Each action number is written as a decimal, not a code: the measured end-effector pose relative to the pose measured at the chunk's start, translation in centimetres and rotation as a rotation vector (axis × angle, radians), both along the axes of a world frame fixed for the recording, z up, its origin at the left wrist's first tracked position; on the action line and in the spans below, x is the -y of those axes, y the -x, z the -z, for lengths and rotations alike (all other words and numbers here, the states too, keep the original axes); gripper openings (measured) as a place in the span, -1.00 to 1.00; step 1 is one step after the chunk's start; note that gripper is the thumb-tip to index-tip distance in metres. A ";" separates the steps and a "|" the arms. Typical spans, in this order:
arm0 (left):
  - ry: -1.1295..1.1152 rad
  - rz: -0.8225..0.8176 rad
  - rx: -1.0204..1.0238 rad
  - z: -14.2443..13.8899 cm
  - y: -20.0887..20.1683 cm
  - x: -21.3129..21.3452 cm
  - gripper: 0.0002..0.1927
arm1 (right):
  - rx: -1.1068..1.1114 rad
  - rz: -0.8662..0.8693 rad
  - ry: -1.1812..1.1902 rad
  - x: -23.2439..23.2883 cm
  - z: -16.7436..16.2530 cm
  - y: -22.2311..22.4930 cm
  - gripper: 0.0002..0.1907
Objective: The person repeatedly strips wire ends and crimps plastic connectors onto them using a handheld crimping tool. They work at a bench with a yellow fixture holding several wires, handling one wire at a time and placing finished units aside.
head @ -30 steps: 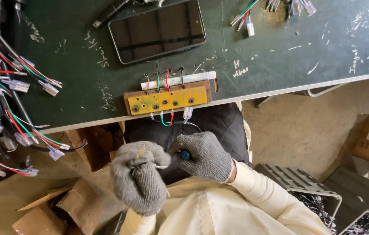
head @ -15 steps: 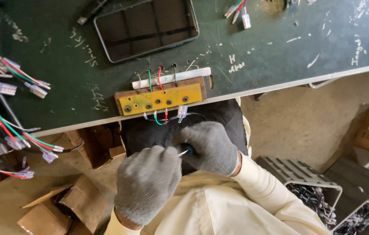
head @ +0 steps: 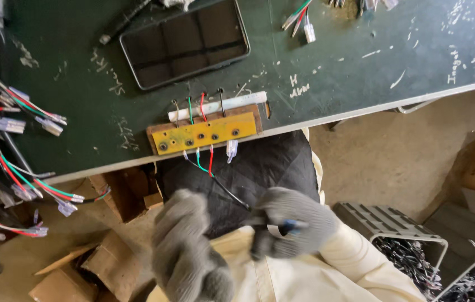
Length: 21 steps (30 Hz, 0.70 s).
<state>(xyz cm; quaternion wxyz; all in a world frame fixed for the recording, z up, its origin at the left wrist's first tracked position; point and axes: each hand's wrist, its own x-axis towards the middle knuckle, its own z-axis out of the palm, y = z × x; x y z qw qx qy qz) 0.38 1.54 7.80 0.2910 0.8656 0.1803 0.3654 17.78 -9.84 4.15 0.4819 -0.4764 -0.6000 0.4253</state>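
right hand (head: 296,229): closed on a black wire (head: 227,194), now drawn taut from the yellow jig (head: 204,133) at the table edge (head: 360,112)
left hand (head: 184,246): lowered, fingers loosely curled, nothing held

Both hands are smeared by motion blur: the left hand (head: 190,251) runs off the bottom edge, and what the right hand (head: 293,229) pinches is too blurred to tell. The wire bundles (head: 2,145) are cut by the left edge.
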 end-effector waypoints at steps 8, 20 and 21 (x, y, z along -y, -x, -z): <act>0.100 0.106 -0.218 4.8 -0.9 5.8 -0.73 | -0.016 0.299 -0.085 2.3 -8.0 -2.7 -0.53; -0.019 -0.039 0.054 1.2 -10.6 -0.9 -0.33 | -0.370 0.851 -0.220 -0.3 -3.2 -3.2 -0.17; -0.010 0.003 0.048 0.6 -10.5 -1.1 -0.36 | -0.373 0.863 -0.206 -0.1 -2.5 -3.3 -0.19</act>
